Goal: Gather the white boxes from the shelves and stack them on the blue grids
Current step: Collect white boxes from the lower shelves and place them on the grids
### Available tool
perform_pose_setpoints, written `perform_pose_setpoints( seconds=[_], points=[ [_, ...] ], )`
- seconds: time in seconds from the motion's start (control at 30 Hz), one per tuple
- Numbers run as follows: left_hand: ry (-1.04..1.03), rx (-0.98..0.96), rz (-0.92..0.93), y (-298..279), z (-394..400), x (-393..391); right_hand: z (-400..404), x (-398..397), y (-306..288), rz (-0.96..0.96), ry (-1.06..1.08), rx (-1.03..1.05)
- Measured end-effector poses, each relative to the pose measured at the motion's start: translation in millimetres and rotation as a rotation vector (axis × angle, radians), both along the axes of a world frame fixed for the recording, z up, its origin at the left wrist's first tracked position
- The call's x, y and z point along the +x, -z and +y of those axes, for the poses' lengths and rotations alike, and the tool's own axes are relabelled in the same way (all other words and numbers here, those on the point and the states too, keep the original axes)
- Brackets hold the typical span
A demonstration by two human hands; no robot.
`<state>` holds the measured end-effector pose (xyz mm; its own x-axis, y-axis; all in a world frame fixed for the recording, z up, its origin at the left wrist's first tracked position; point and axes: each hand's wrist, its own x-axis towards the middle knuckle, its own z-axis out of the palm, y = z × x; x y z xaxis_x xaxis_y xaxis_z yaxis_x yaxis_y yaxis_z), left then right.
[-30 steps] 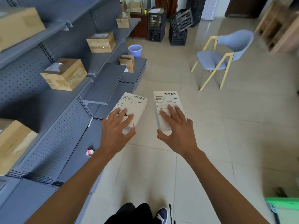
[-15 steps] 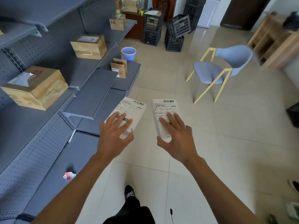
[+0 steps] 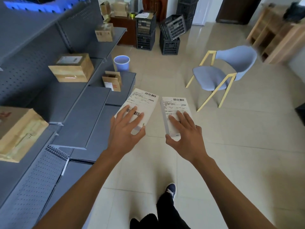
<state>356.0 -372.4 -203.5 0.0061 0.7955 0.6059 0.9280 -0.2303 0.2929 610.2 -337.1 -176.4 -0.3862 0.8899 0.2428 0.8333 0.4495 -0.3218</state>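
Note:
I carry two flat white boxes with barcode labels, one in each hand, above the tiled floor. My left hand (image 3: pixel 125 129) grips the near end of the left white box (image 3: pixel 143 101), fingers spread over its top and thumb at its right edge. My right hand (image 3: pixel 184 134) holds the right white box (image 3: pixel 175 104) the same way, thumb at its left edge. The two boxes are slightly apart. Something blue (image 3: pixel 41 5) shows blurred at the top left above the shelves; I cannot tell whether it is the grids.
Grey metal shelves (image 3: pixel 79 116) run along my left, holding brown cardboard boxes (image 3: pixel 72 67). A blue bucket (image 3: pixel 121 63) stands on the floor beyond them. A blue chair (image 3: pixel 221 75) is ahead on the right, black crates (image 3: pixel 170 32) at the back, wooden shelving (image 3: pixel 277 35) far right.
I have walked forward along the shelves; the cardboard boxes slid back to my left and the chair and crates came nearer. Both hands keep the same hold on the white boxes.

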Motion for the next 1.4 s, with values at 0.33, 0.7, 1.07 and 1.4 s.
perform_pose_setpoints(
  seconds=[0.33, 0.7, 1.07, 1.4],
  points=[
    [-0.027, 0.02, 0.061, -17.2, 164.9, 24.1, 178.6, 27.5, -1.0, 0.059, -0.016, 0.017],
    [-0.096, -0.004, 0.05, -8.9, 289.4, 19.8, 331.8, 10.6, -3.2, 0.044, -0.091, -0.043],
    [-0.135, -0.038, 0.021, 12.1, 452.5, -50.4, 497.4, -59.6, 7.9, -0.008, -0.111, -0.051],
    [-0.087, 0.048, 0.041, -14.7, 582.3, -97.3, 619.4, -110.2, -9.2, 0.065, -0.066, -0.003]
  ],
)
